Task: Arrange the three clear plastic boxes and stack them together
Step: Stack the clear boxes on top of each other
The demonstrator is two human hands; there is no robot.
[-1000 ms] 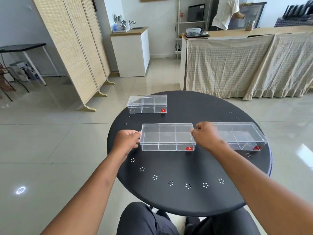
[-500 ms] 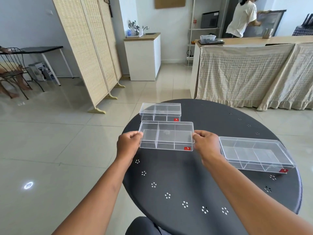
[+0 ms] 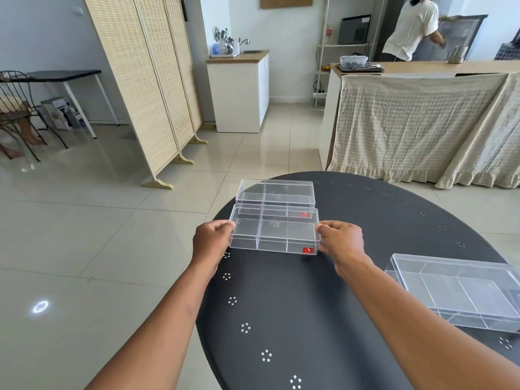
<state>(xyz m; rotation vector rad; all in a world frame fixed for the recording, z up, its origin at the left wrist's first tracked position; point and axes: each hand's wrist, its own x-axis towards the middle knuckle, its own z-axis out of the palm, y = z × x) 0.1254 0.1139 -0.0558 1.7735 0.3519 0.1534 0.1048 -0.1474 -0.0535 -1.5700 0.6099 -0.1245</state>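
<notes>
Three clear plastic boxes with inner dividers and small red labels are on or above a round black table (image 3: 337, 299). The middle box (image 3: 274, 232) is held level between my left hand (image 3: 212, 240) on its left end and my right hand (image 3: 342, 242) on its right end. It is lifted, and its far edge overlaps the near edge of the far box (image 3: 277, 191), which rests at the table's far left rim. The third box (image 3: 461, 291) lies at the right edge of the table, apart from both hands.
A folding woven screen (image 3: 146, 88) stands on the tiled floor to the left. Behind the table are a cloth-draped counter (image 3: 416, 125) and a white cabinet (image 3: 239, 94). A person (image 3: 413, 29) stands in the far right background. A black chair (image 3: 17, 114) sits far left.
Both hands have lifted the middle box off the table and carried it away from me toward the far box. It now overlaps that box's near edge. My view has turned left.
</notes>
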